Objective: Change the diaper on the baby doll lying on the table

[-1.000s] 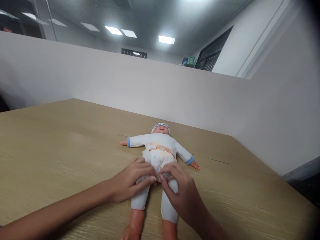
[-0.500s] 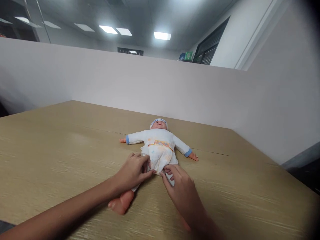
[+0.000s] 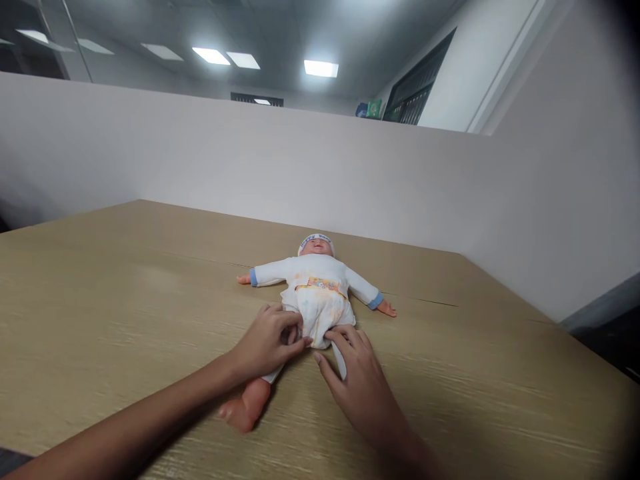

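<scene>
A baby doll lies on its back with arms spread, its head toward the far side, in a white top with blue cuffs. Around its hips is a white diaper with an orange printed waistband. My left hand has its fingers curled and closed at the diaper's edge by one leg. My right hand touches the diaper's other leg edge with its fingertips, the thumb held apart from them. One bare foot shows beyond my left wrist; the other leg is mostly hidden behind my right hand.
The doll rests on a wide wood-patterned tabletop. A pale low partition rises behind the table's far edge and along the right. Over it a green package shows in the background, beneath ceiling lights.
My right thumb has moved away from the diaper's edge, widening the gap to the fingers. My left hand stays at the other leg edge. The view has shifted slightly.
</scene>
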The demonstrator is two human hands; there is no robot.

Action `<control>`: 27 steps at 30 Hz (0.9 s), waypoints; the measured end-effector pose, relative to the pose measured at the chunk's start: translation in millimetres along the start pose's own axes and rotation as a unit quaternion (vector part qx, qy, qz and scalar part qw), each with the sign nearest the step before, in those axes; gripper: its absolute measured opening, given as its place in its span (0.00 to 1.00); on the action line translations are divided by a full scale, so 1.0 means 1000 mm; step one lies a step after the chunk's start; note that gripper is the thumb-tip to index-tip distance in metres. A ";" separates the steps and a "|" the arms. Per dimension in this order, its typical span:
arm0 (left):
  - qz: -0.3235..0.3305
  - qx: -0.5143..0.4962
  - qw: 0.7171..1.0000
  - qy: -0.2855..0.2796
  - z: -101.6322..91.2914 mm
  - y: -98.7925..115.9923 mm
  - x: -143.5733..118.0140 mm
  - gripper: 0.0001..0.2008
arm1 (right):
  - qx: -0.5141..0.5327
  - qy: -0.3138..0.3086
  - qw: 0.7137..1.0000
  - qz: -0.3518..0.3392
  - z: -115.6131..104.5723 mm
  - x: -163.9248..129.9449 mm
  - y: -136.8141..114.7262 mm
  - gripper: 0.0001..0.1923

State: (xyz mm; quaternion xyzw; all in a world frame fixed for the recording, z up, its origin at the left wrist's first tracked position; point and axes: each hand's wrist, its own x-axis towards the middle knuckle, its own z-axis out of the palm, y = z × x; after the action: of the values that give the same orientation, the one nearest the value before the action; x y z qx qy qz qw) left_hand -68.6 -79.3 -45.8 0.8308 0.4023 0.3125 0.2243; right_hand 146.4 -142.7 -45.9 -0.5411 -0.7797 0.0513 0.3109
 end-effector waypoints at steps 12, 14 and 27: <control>0.046 -0.048 0.997 0.041 -0.002 0.000 -0.007 0.07 | 0.023 0.005 1.000 0.000 0.005 -0.001 0.001 0.10; 0.051 -0.052 0.997 0.027 -0.005 0.000 -0.006 0.07 | 0.020 0.008 1.000 -0.003 0.005 -0.001 0.001 0.09; 0.021 -0.056 0.998 0.000 -0.008 0.003 -0.003 0.10 | 0.053 -0.003 0.999 0.009 0.001 -0.003 -0.001 0.10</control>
State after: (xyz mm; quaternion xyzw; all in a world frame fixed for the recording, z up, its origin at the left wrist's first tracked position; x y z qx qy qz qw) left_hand -74.0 -82.6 -39.0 0.8252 0.3663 0.3392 0.2642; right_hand 145.4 -145.2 -47.1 -0.5309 -0.7719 0.0972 0.3361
